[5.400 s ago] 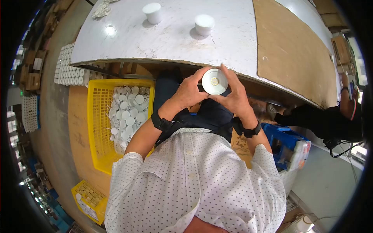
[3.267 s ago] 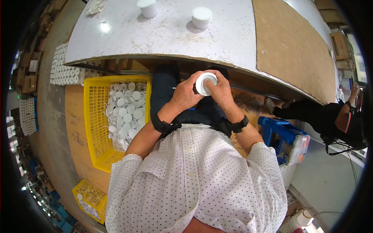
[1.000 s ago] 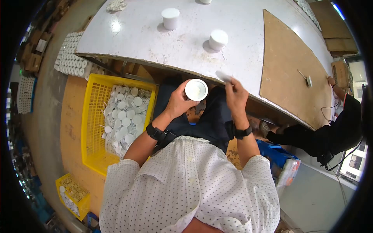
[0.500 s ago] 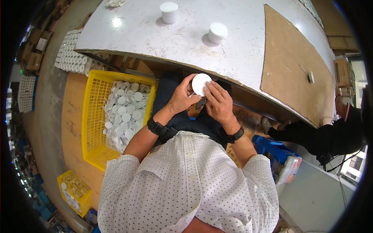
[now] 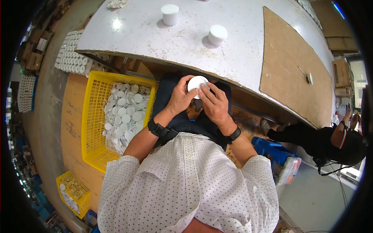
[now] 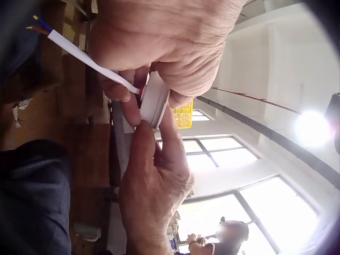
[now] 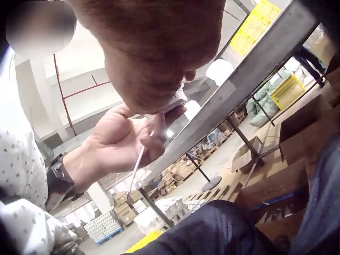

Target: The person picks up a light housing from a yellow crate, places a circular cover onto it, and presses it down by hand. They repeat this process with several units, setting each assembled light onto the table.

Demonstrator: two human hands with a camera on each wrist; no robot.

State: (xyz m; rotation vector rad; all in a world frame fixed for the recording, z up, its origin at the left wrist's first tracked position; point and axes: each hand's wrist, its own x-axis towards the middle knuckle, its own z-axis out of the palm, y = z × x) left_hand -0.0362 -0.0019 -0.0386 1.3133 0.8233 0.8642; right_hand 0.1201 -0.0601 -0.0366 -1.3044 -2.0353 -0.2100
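Above the lap, close to the table edge, both hands hold a round white LED downlight [image 5: 197,82] with its flat white face up. My left hand [image 5: 179,98] grips it from the left, thumb and fingers around its side. From the right, my right hand [image 5: 216,105] has its fingers across the face and rim. In the left wrist view the thumb and a finger of that hand pinch the rim of the downlight [image 6: 156,101]. A white cable [image 6: 87,62] runs out of its back, ending in bare-tipped blue and brown wires. The left palm hides part of the body.
Two white tubs [image 5: 170,14] stand on the white table [image 5: 136,37]. Cardboard [image 5: 295,73] covers its right side, with a small corded lamp [image 5: 310,79] on it. A yellow crate [image 5: 88,128] of white discs stands at left. Another person [image 5: 330,143] is at right.
A second ago the left hand alone held the downlight, its front recessed, with the right hand blurred by the table edge. Now a flat white face shows and both hands are on it.
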